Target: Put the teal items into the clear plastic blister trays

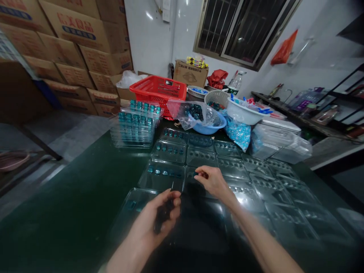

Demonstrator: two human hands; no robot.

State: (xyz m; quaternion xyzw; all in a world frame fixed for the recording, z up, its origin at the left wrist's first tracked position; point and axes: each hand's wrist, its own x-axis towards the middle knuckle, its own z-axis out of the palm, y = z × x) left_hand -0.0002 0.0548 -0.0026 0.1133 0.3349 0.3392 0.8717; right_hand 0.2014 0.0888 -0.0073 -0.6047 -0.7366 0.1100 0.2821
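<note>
Clear plastic blister trays lie in rows across the dark green table. My right hand (pixel 212 180) is above one clear tray (pixel 192 182), its thumb and fingers pinched on a small dark teal piece (pixel 195 174). Curled with the palm turned up, my left hand (pixel 160 216) holds what look like several dark teal pieces, partly hidden by the fingers and blurred. Beside it, a filled tray (pixel 149 182) has a row of teal pieces in its pockets. Nearer to me, another tray (pixel 133 195) shows a teal piece and is partly covered by my left hand.
Stacked trays with teal pieces (pixel 132 132) stand at the left back, near a red basket (pixel 155 85). A blue basin (pixel 209 129) holds dark pieces in a plastic bag. Behind are a white basin (pixel 244 113) and wrapped clear trays (pixel 278 142). Cartons (pixel 74 26) line the wall.
</note>
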